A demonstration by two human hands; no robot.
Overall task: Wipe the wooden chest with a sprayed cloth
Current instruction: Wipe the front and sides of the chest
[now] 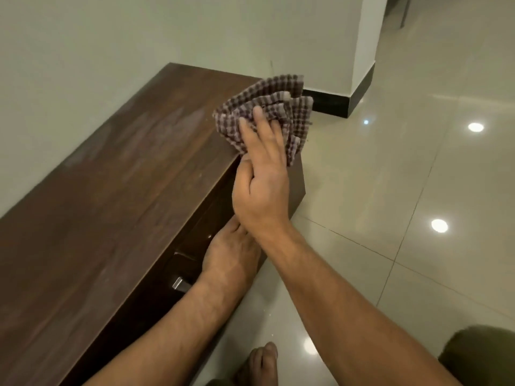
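I recorded a plain pale wall [111, 37] on my left, with one faint thin mark near its far end. It met a squared column [365, 37] of the same finish — a dark skirting [328, 103] ran along the base of both. The floor [418, 176] was laid in large glossy beige tiles with thin dark joints. Round reflections [439, 225] of overhead lights showed on the tiles to my right.

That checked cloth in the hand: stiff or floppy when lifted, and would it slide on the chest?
The checked cloth is probably soft and floppy: it bunches in folds where the right hand grips it. It looks light, since fingers alone hold it. Its ribbed weave likely drags rather than slips on the wooden chest.
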